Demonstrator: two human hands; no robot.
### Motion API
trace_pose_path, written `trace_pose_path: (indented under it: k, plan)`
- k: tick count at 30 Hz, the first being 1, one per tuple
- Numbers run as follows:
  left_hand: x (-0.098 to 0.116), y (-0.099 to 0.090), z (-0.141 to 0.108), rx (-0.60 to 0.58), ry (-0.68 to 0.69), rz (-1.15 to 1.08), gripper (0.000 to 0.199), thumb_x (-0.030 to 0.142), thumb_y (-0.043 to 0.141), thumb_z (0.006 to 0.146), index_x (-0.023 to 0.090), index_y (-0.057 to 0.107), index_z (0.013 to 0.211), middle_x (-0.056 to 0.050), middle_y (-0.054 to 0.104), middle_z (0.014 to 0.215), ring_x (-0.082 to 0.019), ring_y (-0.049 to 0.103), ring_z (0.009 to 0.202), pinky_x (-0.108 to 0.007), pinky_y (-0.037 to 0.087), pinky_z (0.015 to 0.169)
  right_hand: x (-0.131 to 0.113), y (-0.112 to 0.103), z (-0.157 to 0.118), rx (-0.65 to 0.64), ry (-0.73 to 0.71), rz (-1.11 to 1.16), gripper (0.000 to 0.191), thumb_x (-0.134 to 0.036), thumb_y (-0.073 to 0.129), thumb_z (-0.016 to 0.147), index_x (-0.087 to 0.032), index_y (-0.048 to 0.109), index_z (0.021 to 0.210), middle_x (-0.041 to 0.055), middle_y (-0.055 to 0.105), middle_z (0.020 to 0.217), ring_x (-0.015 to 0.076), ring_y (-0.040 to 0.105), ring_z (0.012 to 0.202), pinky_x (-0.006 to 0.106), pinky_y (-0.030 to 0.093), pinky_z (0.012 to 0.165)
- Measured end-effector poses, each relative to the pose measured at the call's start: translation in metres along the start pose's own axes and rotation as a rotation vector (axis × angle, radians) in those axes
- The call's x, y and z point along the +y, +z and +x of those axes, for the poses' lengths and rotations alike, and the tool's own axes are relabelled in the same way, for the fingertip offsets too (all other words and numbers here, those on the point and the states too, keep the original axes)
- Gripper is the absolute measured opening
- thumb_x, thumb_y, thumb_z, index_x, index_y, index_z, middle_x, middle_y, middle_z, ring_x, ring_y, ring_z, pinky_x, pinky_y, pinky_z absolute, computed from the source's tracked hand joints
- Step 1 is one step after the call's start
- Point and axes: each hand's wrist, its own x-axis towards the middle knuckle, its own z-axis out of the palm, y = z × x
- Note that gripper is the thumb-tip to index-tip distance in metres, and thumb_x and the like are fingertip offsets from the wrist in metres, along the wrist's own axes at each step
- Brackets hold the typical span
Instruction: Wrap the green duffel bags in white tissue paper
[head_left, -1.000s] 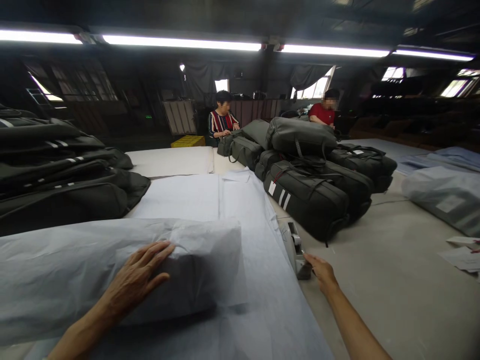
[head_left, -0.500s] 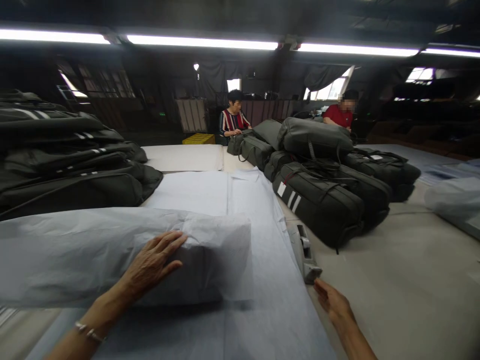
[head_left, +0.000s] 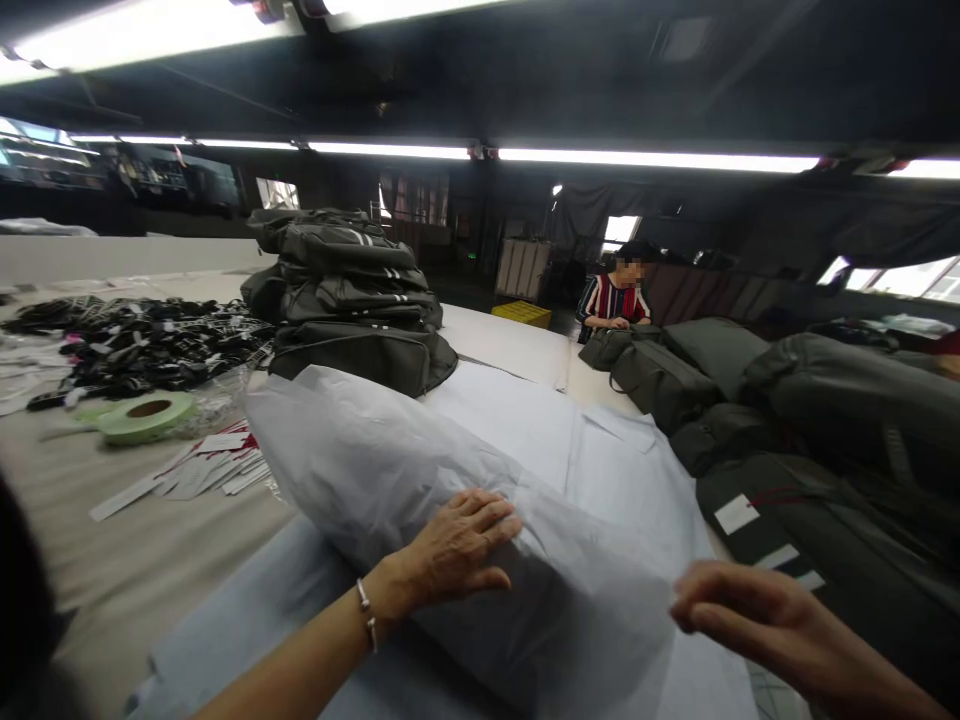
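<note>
A long bundle in whitish translucent wrapping [head_left: 420,470] lies slantwise over pale sheets [head_left: 517,410] on the table. My left hand [head_left: 457,550], with a bracelet at the wrist, rests on top of the bundle, thumb apart from the fingers. At the bundle's right end, my right hand [head_left: 757,610] has its fingers bent and thumb near them, slightly blurred; whether it pinches the wrapping's edge cannot be made out.
Dark bags are stacked [head_left: 352,300] behind the bundle, and more bags [head_left: 840,500] lie at right. Green tape [head_left: 146,415], tags [head_left: 217,460] and dark straps [head_left: 165,345] lie left. A person [head_left: 615,300] works across the table.
The view has swung left, showing the tape, tags and straps. The bundle now lies slanted. My left hand stays on it, and my right hand has come to its right end from beside the grey tool.
</note>
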Motion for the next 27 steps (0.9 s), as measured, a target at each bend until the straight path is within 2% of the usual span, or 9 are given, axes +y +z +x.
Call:
trace_pose_path:
  k: [1, 4, 7, 10, 15, 19, 22, 25, 27]
  plan:
    - [-0.001, 0.001, 0.0, -0.004, -0.003, -0.005, 0.064, 0.063, 0.055, 0.088, 0.024, 0.046, 0.137, -0.008, 0.053, 0.136, -0.027, 0.045, 0.128, -0.043, 0.032, 0.11, -0.025, 0.007, 0.023, -0.201, -0.036, 0.01, 0.032, -0.051, 0.069, 0.076, -0.019, 0.073, 0.077, 0.0049, 0.069, 0.076, 0.0186, 0.06, 0.075, 0.027, 0.049, 0.071]
    - [-0.002, 0.006, -0.001, -0.011, -0.012, -0.017, 0.066, 0.062, 0.058, 0.087, 0.024, 0.044, 0.138, -0.006, 0.051, 0.139, -0.027, 0.044, 0.129, -0.044, 0.03, 0.112, -0.08, 0.035, 0.101, -0.524, -0.044, -0.027, 0.021, -0.037, 0.072, 0.073, -0.017, 0.072, 0.078, -0.0011, 0.064, 0.07, 0.0114, 0.052, 0.065, 0.021, 0.041, 0.062]
    - [-0.001, 0.01, -0.001, -0.005, -0.027, -0.023, 0.068, 0.06, 0.062, 0.085, 0.024, 0.042, 0.139, -0.006, 0.05, 0.14, -0.027, 0.043, 0.13, -0.044, 0.028, 0.113, -0.096, 0.057, 0.164, -0.607, -0.033, -0.319, 0.017, -0.031, 0.072, 0.067, -0.016, 0.072, 0.075, -0.0053, 0.055, 0.057, 0.0086, 0.044, 0.056, 0.02, 0.031, 0.05]
    - [-0.001, 0.01, -0.001, 0.011, -0.024, -0.044, 0.065, 0.06, 0.06, 0.087, 0.023, 0.044, 0.138, -0.007, 0.05, 0.141, -0.026, 0.043, 0.131, -0.042, 0.025, 0.115, -0.094, 0.067, 0.201, -0.636, -0.044, -0.591, 0.016, -0.029, 0.072, 0.064, -0.017, 0.073, 0.074, -0.0058, 0.054, 0.054, 0.0093, 0.045, 0.053, 0.02, 0.029, 0.047]
    - [-0.003, 0.008, -0.002, 0.023, -0.008, -0.067, 0.065, 0.062, 0.055, 0.089, 0.022, 0.042, 0.139, -0.007, 0.052, 0.139, -0.024, 0.042, 0.131, -0.041, 0.026, 0.115, -0.099, 0.079, 0.219, -0.668, -0.068, -0.801, 0.011, -0.025, 0.076, 0.059, -0.018, 0.074, 0.068, -0.0052, 0.056, 0.052, 0.0106, 0.048, 0.051, 0.021, 0.03, 0.045]
    - [-0.004, 0.005, -0.001, -0.014, 0.003, -0.086, 0.068, 0.061, 0.055, 0.089, 0.021, 0.04, 0.141, -0.007, 0.051, 0.14, -0.024, 0.04, 0.132, -0.041, 0.026, 0.116, -0.104, 0.088, 0.218, -0.59, -0.171, -0.917, 0.012, -0.026, 0.083, 0.056, -0.021, 0.073, 0.06, -0.0051, 0.05, 0.044, 0.0105, 0.043, 0.043, 0.024, 0.03, 0.046]
    - [-0.004, 0.002, -0.001, -0.035, 0.006, -0.098, 0.066, 0.06, 0.055, 0.09, 0.021, 0.039, 0.142, -0.007, 0.05, 0.142, -0.024, 0.039, 0.133, -0.041, 0.024, 0.116, -0.105, 0.093, 0.217, -0.511, -0.257, -1.07, 0.021, -0.032, 0.088, 0.054, -0.021, 0.07, 0.056, -0.0042, 0.044, 0.042, 0.012, 0.044, 0.044, 0.025, 0.032, 0.05]
    - [-0.003, 0.002, -0.001, -0.042, 0.007, -0.098, 0.067, 0.061, 0.053, 0.091, 0.021, 0.038, 0.142, -0.007, 0.048, 0.143, -0.024, 0.037, 0.135, -0.041, 0.023, 0.117, -0.099, 0.09, 0.219, -0.461, -0.287, -1.176, 0.039, -0.047, 0.091, 0.049, -0.019, 0.071, 0.069, 0.0007, 0.057, 0.056, 0.0186, 0.057, 0.057, 0.027, 0.039, 0.058]
    - [-0.003, 0.004, -0.002, -0.051, 0.002, -0.088, 0.067, 0.062, 0.05, 0.092, 0.021, 0.037, 0.142, -0.007, 0.047, 0.144, -0.025, 0.035, 0.136, -0.042, 0.022, 0.117, -0.088, 0.081, 0.223, -0.468, -0.299, -1.118, 0.053, -0.056, 0.088, 0.049, -0.02, 0.071, 0.085, 0.0042, 0.066, 0.073, 0.0227, 0.062, 0.069, 0.029, 0.042, 0.064]
